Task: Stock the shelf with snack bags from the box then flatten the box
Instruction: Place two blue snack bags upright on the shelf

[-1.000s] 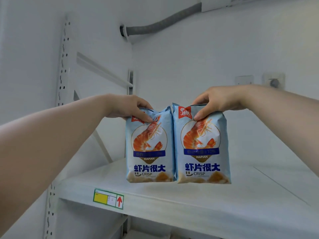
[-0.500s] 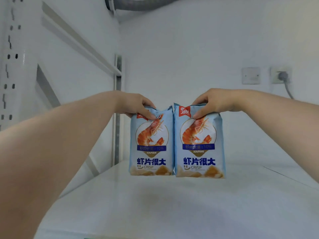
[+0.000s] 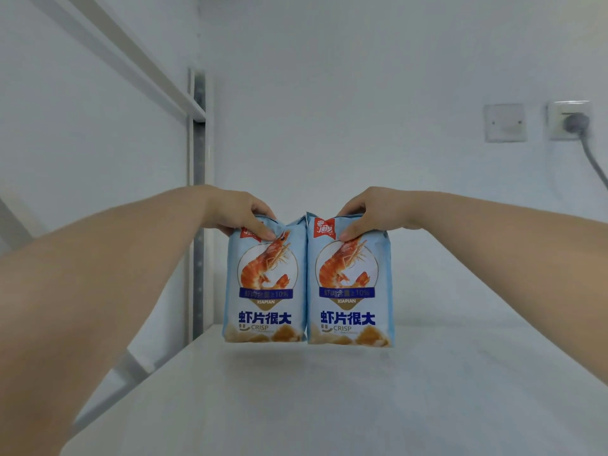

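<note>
Two light-blue snack bags with an orange shrimp picture stand upright side by side, touching, over the white shelf board. My left hand pinches the top of the left snack bag, thumb on its front. My right hand pinches the top of the right snack bag the same way. The bags' bottoms are at or just above the board, far back near the wall. The box is out of view.
A white shelf upright with holes rises left of the bags, and a slanted brace crosses the upper left. On the back wall at right are a blank plate and a socket with a grey plug.
Both hands have carried the bags deeper over the shelf toward the back wall. The view has moved in, so the shelf's front edge and price label are out of sight.
</note>
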